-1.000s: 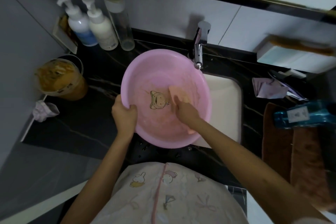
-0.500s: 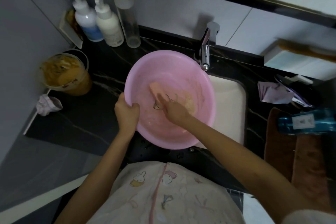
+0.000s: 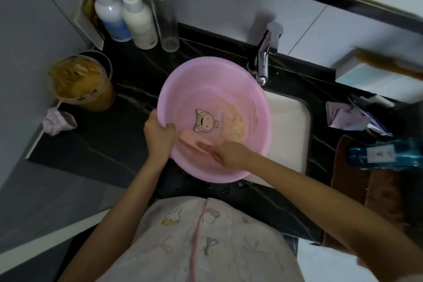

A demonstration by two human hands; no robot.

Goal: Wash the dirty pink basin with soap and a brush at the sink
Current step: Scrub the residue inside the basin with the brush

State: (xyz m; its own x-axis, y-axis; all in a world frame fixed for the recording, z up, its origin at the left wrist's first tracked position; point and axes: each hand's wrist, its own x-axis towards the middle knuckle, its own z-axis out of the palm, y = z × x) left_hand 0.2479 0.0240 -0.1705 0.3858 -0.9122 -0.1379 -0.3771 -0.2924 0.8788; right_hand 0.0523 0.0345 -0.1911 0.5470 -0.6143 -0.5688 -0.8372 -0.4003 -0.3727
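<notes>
Left of the basin (image 3: pixel 206 80), on the dark marbled counter (image 3: pixel 128 135), stands a clear plastic cup (image 3: pixel 80 82) of orange-brown mush. The left hand (image 3: pixel 159 136) grips the basin's left rim, fingers curled over the edge. The round, smooth pink plastic bowl sits partly over the white sink (image 3: pixel 288 126). Against the basin's near wall, the right hand (image 3: pixel 231 152) holds a peach-coloured brush (image 3: pixel 194 141), whose long axis runs leftward toward the gripped rim. Grainy yellowish residue (image 3: pixel 237 125) lies just beyond the right hand, right of the cartoon print (image 3: pixel 204 121). That hand is nearer, so the next stroke probably needs the brush head swung back rightward. The chrome tap (image 3: pixel 263 66) stands behind the basin's far right rim.
</notes>
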